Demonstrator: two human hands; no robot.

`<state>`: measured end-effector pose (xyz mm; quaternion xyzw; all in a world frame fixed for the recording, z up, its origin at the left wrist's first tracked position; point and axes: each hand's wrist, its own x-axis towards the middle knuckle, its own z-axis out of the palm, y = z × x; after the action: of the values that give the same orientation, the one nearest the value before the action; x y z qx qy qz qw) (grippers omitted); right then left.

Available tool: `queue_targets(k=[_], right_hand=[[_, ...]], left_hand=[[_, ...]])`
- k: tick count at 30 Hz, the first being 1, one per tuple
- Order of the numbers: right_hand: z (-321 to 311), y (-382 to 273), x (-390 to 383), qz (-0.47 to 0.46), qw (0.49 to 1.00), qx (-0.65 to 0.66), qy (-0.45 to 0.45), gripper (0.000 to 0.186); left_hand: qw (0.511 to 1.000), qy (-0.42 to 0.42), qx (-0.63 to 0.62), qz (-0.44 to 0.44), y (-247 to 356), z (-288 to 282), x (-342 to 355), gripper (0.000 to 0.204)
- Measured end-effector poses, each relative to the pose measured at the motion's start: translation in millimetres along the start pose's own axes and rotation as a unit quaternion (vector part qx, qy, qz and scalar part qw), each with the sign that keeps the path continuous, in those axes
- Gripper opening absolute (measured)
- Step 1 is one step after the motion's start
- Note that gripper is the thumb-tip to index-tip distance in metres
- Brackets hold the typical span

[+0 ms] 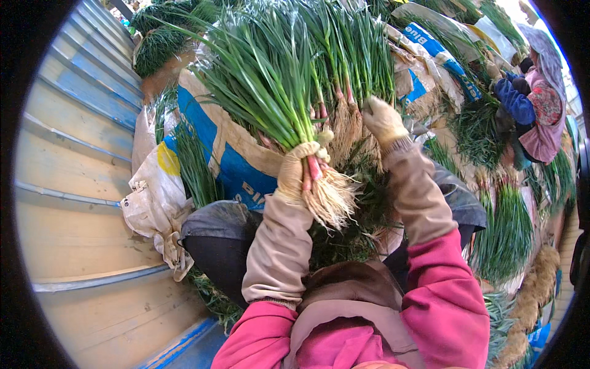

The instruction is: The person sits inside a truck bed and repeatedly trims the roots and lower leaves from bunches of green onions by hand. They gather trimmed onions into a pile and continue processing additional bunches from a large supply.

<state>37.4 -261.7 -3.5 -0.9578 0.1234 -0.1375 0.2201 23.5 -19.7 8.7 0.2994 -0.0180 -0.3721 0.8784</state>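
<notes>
The left hand (pixel 293 175) holds some green onions (pixel 287 120). The right hand (pixel 383 121) is near more onions (pixel 353 61); I can't tell its grip.

A vegetable-packing shed, it seems — ribbed metal wall (pixel 92 212), woven sacks (pixel 236 150), many green-onion bundles (pixel 273 101).

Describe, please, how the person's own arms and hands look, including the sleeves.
The left hand and right hand wear pale cream gloves. Plain tan-brown sleeve covers come next, the right one with a darker, gathered cuff. Above them are bright pink sleeves. No clear markings show.
</notes>
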Motion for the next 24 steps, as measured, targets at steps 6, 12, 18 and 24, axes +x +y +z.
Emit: queue_targets(k=[6, 12, 18, 24], right_hand=[[29.1, -17.1, 19.4, 0.011, 0.994, -0.085, 0.061, 0.026], [18.9, -21.7, -5.7, 0.006, 0.998, 0.026, 0.063, 0.026], [39.9, -22.7, -88.1, -0.029, 0.961, 0.273, 0.0, 0.017], [60.8, 20.9, -93.0, 0.022, 0.986, 0.16, -0.029, 0.015]], left_hand=[[0.999, 0.015, -0.021, -0.041, -10.6, 3.5, 21.9, 0.029], [0.999, 0.043, 0.026, -0.012, -18.9, 13.6, 40.2, 0.034], [0.995, 0.016, 0.075, -0.058, -14.0, -11.2, 50.1, 0.022], [0.997, 0.048, -0.012, 0.051, -20.0, 6.0, 31.3, 0.02]])
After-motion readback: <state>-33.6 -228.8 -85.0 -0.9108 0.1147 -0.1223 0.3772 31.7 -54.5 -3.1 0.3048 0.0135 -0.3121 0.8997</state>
